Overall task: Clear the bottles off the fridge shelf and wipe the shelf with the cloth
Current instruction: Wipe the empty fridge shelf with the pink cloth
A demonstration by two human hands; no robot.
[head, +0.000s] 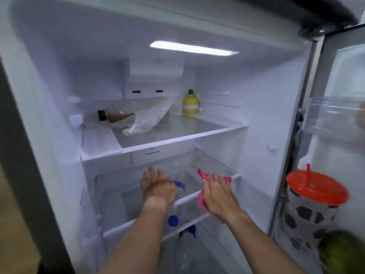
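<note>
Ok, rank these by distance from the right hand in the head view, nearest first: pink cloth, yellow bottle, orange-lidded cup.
1. Pink cloth: in the right hand itself, at the lower shelf's front edge.
2. Orange-lidded cup: to the right, in the door.
3. Yellow bottle: upright at the back of the upper shelf.

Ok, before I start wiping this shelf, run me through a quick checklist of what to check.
1. Cloth in hand: ok, the right hand grips the pink cloth.
2. Left hand free: ok, open over the glass shelf.
3. Shelf cleared of bottles: not ok, a clear bottle with a blue label seems to lie under the left hand.
4. Door open: ok.
5. Shelf dirt: cannot tell, too blurred.
</note>
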